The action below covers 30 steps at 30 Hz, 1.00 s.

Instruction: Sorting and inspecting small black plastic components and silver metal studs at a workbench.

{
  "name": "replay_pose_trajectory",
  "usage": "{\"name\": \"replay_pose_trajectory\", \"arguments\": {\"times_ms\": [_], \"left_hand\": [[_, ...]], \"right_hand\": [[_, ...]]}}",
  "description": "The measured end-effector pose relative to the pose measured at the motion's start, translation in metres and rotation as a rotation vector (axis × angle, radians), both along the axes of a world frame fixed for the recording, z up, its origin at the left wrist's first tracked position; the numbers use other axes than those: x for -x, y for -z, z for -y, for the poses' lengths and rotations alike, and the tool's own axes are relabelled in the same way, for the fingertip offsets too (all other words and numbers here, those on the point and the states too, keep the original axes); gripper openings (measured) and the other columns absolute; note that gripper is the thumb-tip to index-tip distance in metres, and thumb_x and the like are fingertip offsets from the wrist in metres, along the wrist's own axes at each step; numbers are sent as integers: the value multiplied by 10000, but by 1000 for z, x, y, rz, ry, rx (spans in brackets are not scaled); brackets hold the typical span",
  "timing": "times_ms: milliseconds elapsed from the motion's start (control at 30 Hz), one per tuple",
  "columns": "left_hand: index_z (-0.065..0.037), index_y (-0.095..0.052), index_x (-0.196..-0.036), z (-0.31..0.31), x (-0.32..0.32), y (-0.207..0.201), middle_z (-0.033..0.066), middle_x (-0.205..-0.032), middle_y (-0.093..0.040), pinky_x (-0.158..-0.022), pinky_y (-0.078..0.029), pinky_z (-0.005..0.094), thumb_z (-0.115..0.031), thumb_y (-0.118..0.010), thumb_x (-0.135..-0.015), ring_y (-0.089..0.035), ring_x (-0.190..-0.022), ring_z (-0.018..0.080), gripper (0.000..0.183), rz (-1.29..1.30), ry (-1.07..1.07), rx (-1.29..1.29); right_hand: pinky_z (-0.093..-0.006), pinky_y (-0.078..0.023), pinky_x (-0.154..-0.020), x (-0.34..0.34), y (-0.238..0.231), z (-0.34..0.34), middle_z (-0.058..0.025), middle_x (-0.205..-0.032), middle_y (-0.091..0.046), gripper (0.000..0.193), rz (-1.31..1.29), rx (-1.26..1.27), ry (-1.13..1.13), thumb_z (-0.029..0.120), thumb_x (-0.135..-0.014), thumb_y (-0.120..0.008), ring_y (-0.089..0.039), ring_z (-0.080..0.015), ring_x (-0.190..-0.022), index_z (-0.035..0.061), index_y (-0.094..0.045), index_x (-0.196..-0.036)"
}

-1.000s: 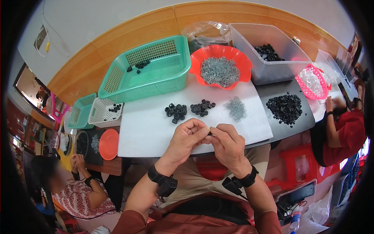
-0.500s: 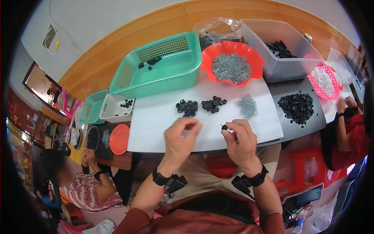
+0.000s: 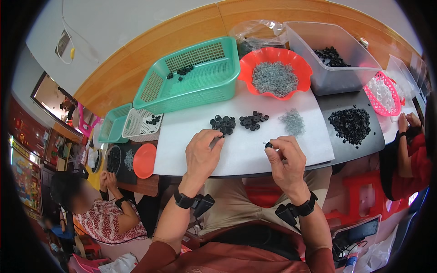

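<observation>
At the near edge of a loose pile of black round plastic caps [image 3: 225, 123], my left hand [image 3: 202, 151] has thumb and index finger pinched on one black cap [image 3: 222, 136]. My right hand [image 3: 288, 164] grips a small black plastic part [image 3: 268, 144] between thumb and index finger, with a thin bit of metal wire showing at its top. A second pile of black parts [image 3: 253, 121] lies right of the first. Further right is a small heap of thin metal springs [image 3: 292, 122]. All three heaps rest on a white sheet [image 3: 182, 150].
Behind stand a green basket [image 3: 191, 98], a red scalloped bowl [image 3: 304, 77] of metal pieces and a clear bin [image 3: 355, 73]. A black heap [image 3: 349, 125] lies on a dark board at right. Co-workers sit left [image 3: 109, 214] and right [image 3: 409, 154].
My left hand has moved left and forward to the cap pile, and its fingertips have closed on a cap. My right hand keeps the black part and has shifted slightly right.
</observation>
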<state>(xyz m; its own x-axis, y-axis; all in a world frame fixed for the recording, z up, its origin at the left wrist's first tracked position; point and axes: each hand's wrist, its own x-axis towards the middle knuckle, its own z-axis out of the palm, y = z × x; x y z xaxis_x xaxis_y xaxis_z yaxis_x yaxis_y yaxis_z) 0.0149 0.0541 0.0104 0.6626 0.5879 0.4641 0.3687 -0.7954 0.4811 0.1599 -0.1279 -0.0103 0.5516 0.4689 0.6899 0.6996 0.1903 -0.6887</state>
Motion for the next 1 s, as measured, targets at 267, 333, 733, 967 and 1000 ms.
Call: {"name": "replay_pose_trajectory", "arguments": {"times_ms": [267, 333, 733, 967, 1000], "left_hand": [[-9, -724, -1007, -1, 12, -13, 123, -981, -716, -824, -536, 364, -87, -736, -846, -679, -966, 292, 180, -79, 135, 101], [-10, -725, -1006, -4, 14, -15, 125, -988, -715, -838, -534, 369, -86, -735, -843, -677, -972, 301, 180, -94, 153, 70], [-8, -735, -1104, 2, 11, -20, 86, -1027, -720, -810, -541, 308, -52, -740, -889, -680, -966, 173, 219, 11, 327, 497], [47, -692, -1152, 8, 6, -10, 112, -1095, -705, -816, -616, 290, -34, -709, -938, -705, -907, 155, 229, 235, 391, 1161], [47, -692, -1152, 10, 5, -9, 112, -1095, -705, -816, -616, 290, -34, -709, -938, -705, -907, 155, 229, 235, 394, 1162]], "right_hand": [[-273, -458, -504, 0, -1, 1, -121, -948, -645, 195, -20, -7, -10, 52, -898, -756, -557, -140, -559, -10, -654, -1051], [-271, -452, -500, 0, -1, 1, -119, -948, -647, 191, -27, -3, -10, 53, -898, -755, -554, -138, -559, -9, -655, -1049], [-271, -467, -526, 2, -2, 2, -112, -958, -655, 179, -58, -3, -30, 38, -887, -759, -565, -137, -587, 4, -664, -1035], [-269, -480, -536, 2, -4, 2, -117, -966, -658, 185, -59, 8, -39, 34, -882, -763, -578, -142, -594, 4, -667, -1037], [-271, -483, -537, 2, -4, 2, -118, -968, -659, 189, -64, 3, -51, 35, -881, -763, -582, -144, -596, 4, -667, -1042]]}}
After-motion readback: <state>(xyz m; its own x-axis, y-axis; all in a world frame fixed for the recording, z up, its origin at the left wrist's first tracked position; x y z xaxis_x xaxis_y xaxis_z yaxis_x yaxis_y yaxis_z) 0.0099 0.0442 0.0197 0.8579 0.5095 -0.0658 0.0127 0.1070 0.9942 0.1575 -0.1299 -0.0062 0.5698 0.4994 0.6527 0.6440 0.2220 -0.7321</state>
